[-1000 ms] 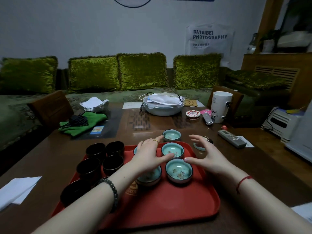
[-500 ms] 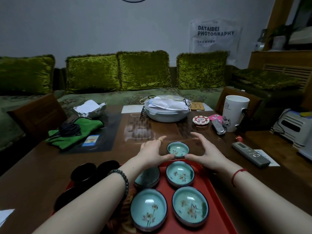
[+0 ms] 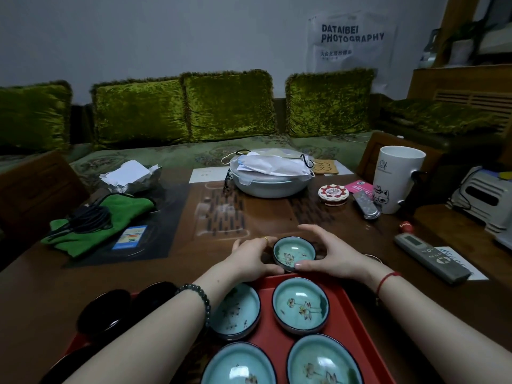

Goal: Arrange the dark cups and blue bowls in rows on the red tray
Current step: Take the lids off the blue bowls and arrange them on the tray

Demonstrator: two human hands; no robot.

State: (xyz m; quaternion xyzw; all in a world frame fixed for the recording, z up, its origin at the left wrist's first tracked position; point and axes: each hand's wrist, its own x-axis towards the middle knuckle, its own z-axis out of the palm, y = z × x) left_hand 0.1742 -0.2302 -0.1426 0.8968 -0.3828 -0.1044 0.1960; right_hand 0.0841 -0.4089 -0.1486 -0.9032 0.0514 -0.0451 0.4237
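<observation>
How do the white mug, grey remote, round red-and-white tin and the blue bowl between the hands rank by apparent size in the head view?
Largest to smallest as they look:
1. grey remote, though it lies nearer the camera
2. white mug, close to the remote; that order is unsure
3. blue bowl
4. round tin, farther back

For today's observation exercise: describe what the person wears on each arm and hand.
Both forearms are bare, with no sleeves in view. The left hand has a thin gold-coloured ring on one finger, and a bracelet of dark round beads circles that wrist. The right hand shows no ring; its wrist carries a thin red string.
</observation>
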